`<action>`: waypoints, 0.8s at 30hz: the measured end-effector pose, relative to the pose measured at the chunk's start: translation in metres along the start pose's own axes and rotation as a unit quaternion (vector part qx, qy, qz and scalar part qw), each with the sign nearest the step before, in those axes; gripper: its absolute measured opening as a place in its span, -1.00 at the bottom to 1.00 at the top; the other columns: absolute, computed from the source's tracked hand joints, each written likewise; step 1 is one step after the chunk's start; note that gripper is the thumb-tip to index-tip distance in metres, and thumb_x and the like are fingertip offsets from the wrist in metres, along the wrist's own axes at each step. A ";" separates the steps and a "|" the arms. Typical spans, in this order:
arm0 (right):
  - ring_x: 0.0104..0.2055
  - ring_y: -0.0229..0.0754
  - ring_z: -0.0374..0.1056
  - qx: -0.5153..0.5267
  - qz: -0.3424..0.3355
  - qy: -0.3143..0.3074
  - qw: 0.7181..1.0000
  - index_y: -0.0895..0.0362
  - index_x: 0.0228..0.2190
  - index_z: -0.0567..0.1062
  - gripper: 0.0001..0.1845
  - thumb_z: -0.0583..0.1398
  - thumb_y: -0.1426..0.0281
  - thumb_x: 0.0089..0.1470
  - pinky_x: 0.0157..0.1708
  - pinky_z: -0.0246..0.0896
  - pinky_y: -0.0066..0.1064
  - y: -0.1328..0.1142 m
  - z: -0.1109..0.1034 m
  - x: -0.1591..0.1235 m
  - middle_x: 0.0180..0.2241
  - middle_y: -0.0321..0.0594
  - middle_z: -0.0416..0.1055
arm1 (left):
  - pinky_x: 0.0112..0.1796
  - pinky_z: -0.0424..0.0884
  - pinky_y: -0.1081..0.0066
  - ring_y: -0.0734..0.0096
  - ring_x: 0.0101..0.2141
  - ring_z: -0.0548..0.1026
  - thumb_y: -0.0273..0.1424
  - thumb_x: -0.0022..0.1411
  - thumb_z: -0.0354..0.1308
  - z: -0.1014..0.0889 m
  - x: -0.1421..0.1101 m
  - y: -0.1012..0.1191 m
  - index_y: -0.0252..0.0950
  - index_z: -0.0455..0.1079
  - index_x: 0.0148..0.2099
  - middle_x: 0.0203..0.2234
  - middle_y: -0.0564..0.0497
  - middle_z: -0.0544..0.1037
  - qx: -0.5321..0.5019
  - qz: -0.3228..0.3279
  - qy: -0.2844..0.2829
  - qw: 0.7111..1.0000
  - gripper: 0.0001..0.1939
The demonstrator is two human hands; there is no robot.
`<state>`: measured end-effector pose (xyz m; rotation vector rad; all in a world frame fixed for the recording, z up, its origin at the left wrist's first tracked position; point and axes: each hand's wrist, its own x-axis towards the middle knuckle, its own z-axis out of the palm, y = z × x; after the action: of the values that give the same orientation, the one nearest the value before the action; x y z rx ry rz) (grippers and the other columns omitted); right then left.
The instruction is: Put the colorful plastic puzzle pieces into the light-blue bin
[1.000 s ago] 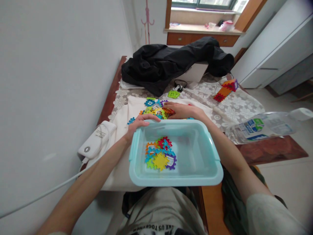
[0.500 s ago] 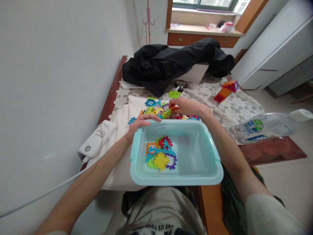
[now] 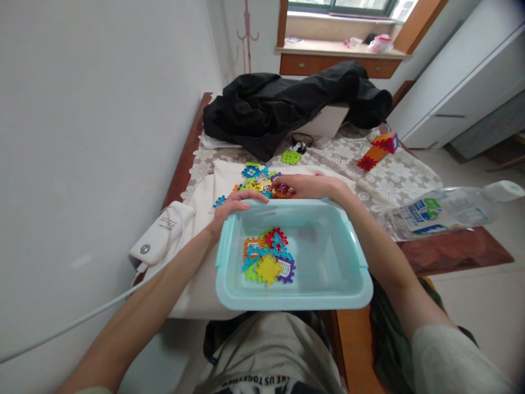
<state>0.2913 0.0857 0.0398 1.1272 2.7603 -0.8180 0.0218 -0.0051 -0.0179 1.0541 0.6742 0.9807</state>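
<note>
A light-blue plastic basin (image 3: 295, 302) sits right in front of me, with several interlocking plastic building pieces (image 3: 268, 269) lying in its left half. My left hand (image 3: 238, 207) grips the basin's far left rim. Just beyond that rim is a heap of colourful interlocking pieces (image 3: 251, 186) on a white cloth. My right hand (image 3: 314, 186) reaches over the basin's far side into this heap, fingers curled around an orange interlocking piece (image 3: 285, 192). The fingers partly cover that piece and the heap's right part.
A clear bottle (image 3: 447, 213) lies at the right. Behind it stands an assembled orange and red block (image 3: 377, 150). A black garment (image 3: 283, 106) drapes across the back. At the left, by the wall, is a white corded device (image 3: 159, 235). One green piece (image 3: 291, 157) lies apart.
My right hand has shifted left and slightly lower over the heap, along with the orange piece. My left hand stays on the basin's rim.
</note>
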 end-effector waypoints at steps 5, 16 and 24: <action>0.33 0.10 0.47 0.005 0.013 -0.021 1.000 -0.08 0.38 0.42 -0.28 0.35 0.17 0.24 0.24 0.41 -0.20 -0.003 0.007 0.001 0.35 -0.13 0.50 | -0.22 0.56 0.40 0.24 -0.28 0.66 -0.36 0.06 0.29 0.000 0.002 0.000 -0.32 0.75 -0.11 -0.21 -0.10 0.76 -0.012 -0.001 -0.006 1.000 -0.65; 0.18 0.14 0.54 0.006 0.050 -0.011 0.999 -0.06 0.22 0.52 -0.38 0.35 0.02 0.20 0.12 0.43 -0.18 -0.005 0.006 -0.001 0.23 -0.07 0.58 | -0.23 0.54 0.39 0.24 -0.29 0.65 -0.37 0.03 0.28 0.001 0.001 0.001 -0.33 0.76 -0.14 -0.25 -0.07 0.76 0.004 0.000 0.014 1.000 -0.65; 0.33 0.16 0.45 0.021 0.019 0.013 1.000 -0.06 0.48 0.29 -0.10 0.37 0.12 0.20 0.23 0.37 -0.15 0.009 0.012 0.005 0.41 -0.06 0.43 | -0.20 0.55 0.33 0.20 -0.28 0.66 -0.36 0.07 0.27 0.002 0.001 0.003 -0.31 0.75 -0.11 -0.20 -0.11 0.77 0.007 0.001 0.008 1.000 -0.65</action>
<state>0.2916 0.0885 0.0237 1.2020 2.7456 -0.8659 0.0226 -0.0048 -0.0149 1.0606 0.6943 0.9877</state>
